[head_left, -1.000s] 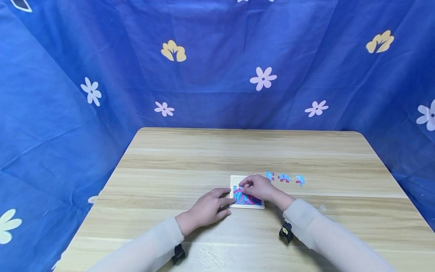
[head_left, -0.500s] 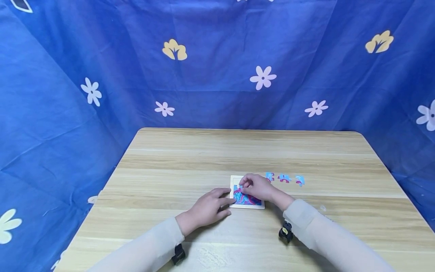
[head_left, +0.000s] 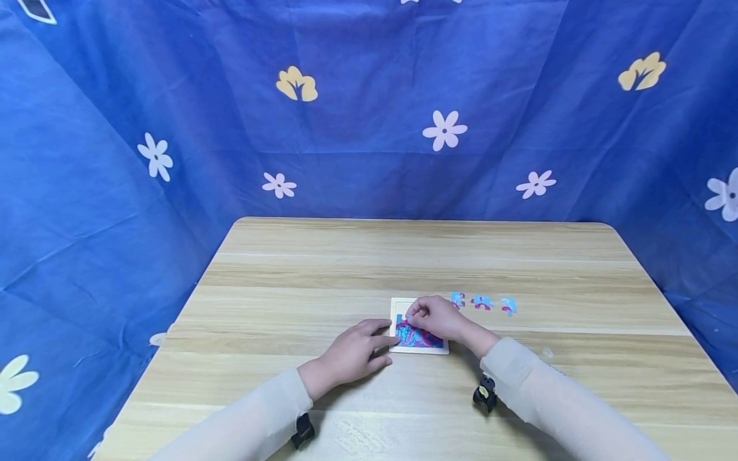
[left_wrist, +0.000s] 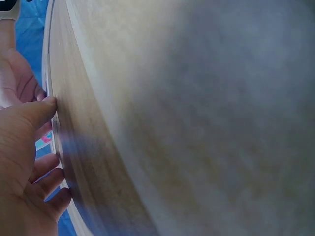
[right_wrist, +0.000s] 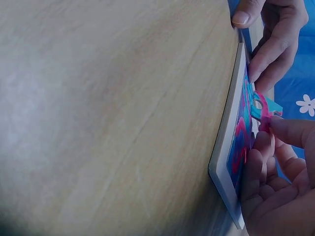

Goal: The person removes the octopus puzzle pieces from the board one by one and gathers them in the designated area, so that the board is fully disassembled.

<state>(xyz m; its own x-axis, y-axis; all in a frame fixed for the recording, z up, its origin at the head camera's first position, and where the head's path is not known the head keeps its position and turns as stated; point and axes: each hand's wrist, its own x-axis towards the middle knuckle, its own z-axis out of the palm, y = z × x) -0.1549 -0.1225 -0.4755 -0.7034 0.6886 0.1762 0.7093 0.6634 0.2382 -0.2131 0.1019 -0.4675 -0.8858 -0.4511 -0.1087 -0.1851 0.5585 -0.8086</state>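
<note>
A jigsaw puzzle in a pale square frame [head_left: 419,350] lies mid-table, its lower part covered with blue and pink pieces. My right hand [head_left: 441,318] is over the frame's upper right part. Between its thumb and forefinger it pinches a pink and teal puzzle piece [right_wrist: 265,105], tilted up from the picture. My left hand [head_left: 350,352] lies at the frame's left side with fingers extended, the forefinger reaching over the frame's edge. In the left wrist view, the left hand [left_wrist: 22,157] hides most of the puzzle.
To the right of the frame, three loose puzzle pieces lie in a row: one near the right hand [head_left: 458,298], a middle piece [head_left: 482,301] and a right-hand piece [head_left: 508,305]. A blue flowered cloth [head_left: 369,128] hangs behind the wooden table [head_left: 300,256].
Almost nothing differs. The right hand's fingertips shift very slightly over the frame with the puzzle piece; the left hand and the loose pieces stay in place.
</note>
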